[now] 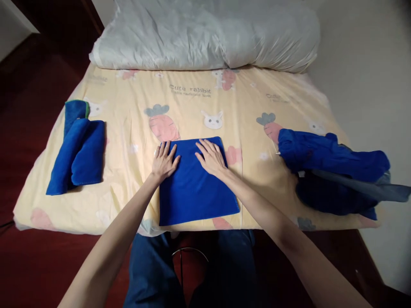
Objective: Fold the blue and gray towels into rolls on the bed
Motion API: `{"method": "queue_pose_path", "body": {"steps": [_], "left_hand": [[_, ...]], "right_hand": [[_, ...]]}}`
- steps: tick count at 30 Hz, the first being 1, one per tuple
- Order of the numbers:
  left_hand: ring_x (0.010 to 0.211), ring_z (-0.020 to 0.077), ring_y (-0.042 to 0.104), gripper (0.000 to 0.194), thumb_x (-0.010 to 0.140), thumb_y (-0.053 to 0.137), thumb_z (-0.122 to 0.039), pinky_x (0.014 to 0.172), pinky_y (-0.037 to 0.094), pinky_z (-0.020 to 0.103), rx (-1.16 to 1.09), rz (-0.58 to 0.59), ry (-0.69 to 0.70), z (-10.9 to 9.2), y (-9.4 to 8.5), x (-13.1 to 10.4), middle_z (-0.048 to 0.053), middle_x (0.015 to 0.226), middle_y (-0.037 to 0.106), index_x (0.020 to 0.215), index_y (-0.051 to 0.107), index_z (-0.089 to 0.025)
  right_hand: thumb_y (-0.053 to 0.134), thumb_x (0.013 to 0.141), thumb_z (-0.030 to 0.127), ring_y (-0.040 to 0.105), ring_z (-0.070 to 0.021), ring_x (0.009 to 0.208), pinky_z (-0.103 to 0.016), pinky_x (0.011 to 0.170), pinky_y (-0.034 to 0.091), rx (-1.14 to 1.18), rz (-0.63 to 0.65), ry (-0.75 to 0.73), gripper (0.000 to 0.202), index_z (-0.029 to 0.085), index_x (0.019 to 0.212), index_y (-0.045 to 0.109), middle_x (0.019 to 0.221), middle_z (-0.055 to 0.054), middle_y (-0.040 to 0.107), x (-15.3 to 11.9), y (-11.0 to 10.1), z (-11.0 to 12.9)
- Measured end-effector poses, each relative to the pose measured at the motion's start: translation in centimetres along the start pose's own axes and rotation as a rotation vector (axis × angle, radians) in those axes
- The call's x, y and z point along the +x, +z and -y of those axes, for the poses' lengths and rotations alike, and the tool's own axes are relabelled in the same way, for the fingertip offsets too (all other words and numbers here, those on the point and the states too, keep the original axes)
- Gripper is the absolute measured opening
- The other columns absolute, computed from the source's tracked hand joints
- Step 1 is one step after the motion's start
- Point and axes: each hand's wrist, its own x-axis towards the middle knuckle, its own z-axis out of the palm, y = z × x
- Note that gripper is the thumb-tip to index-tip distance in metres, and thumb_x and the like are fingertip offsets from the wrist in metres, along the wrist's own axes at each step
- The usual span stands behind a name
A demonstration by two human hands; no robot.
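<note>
One smooth, squarish blue cloth [197, 188] lies flat by the near edge of the bed [135, 192], left hand [163, 163] and right hand [212, 158] both spread open on it! Left, one plush folded bundle [88, 156]; right, one crumpled heap [334, 156]; beyond, one wrinkled, puffy quilt [205, 38].

"From my remote station, what do I log at the far side?"
"I record rolled pale-grey bedding [205, 38], wrinkled, lying across the yellow bedsheet [128, 100]."
"And the sheet's printed pattern?"
"I note white rabbit heads [212, 121], pink carrots [163, 127] with grey-green tops, and lettering [190, 90], 'Cute rabbit'."
"Surroundings?"
"Right: pale wall [366, 81]. Left: dark red floor [32, 124]. Below the near edge: thin curved metal bar [190, 248]."
</note>
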Motion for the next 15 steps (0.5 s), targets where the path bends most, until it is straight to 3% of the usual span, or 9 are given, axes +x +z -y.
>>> {"method": "queue_pose_path", "body": {"steps": [2,4,7,9,12,15], "left_hand": [[0.154,0.0323,0.013,0.067,0.099,0.034,-0.051,0.125,0.014,0.052,-0.009,0.019,-0.042,1.4,0.3,1.1,0.013,0.167,0.018,0.155,0.035,-0.014],[0.154,0.033,0.013,0.069,0.099,0.034,-0.051,0.125,0.012,0.053,-0.007,0.022,-0.08,2.0,0.2,2.1,0.015,0.166,0.019,0.155,0.034,-0.011],[0.155,0.034,0.007,0.068,0.099,0.034,-0.049,0.125,0.007,0.056,0.011,-0.025,-0.109,0.5,-0.8,2.0,0.016,0.166,0.019,0.154,0.035,-0.009],[0.155,0.0335,0.002,0.067,0.099,0.035,-0.047,0.125,0.007,0.057,0.013,-0.048,-0.045,-1.8,-1.2,0.2,0.014,0.167,0.016,0.154,0.035,-0.009],[0.155,0.0311,0.003,0.063,0.1,0.037,-0.043,0.126,0.01,0.055,-0.017,0.007,0.127,-4.8,-0.8,-3.9,0.01,0.168,0.014,0.156,0.032,-0.015],[0.155,0.0295,0.006,0.061,0.1,0.038,-0.042,0.126,0.012,0.052,-0.046,0.039,0.145,-5.8,0.2,-6.7,0.006,0.168,0.016,0.157,0.032,-0.021]], "right_hand": [[0.03,0.104,0.047,0.024,-0.0236,0.151,-0.047,0.125,0.017,0.004,0.087,-0.005,0.056,0.022,0.155,0.036,0.164,-0.005,0.031,-0.9,0.5,-0.8],[0.028,0.104,0.048,0.018,-0.0242,0.154,-0.05,0.126,0.013,-0.01,0.107,0.108,0.06,0.02,0.157,0.03,0.166,-0.006,0.024,-0.7,0.8,-1.8],[0.027,0.104,0.045,0.014,-0.0275,0.155,-0.057,0.125,0.008,-0.042,0.092,0.23,0.061,0.015,0.158,0.029,0.166,-0.01,0.021,0.1,0.5,-1.6],[0.029,0.104,0.043,0.01,-0.0283,0.156,-0.058,0.126,0.005,-0.054,0.074,0.162,0.061,0.014,0.157,0.029,0.167,-0.011,0.019,-0.6,0.0,-0.2],[0.031,0.104,0.044,0.007,-0.0253,0.156,-0.054,0.127,0.006,-0.04,0.056,0.025,0.061,0.018,0.159,0.027,0.168,-0.007,0.016,-4.6,-0.4,1.9],[0.029,0.104,0.047,0.011,-0.0235,0.156,-0.05,0.127,0.012,-0.019,0.068,0.077,0.061,0.02,0.16,0.024,0.167,-0.006,0.018,-9.0,-0.2,1.5]]}}
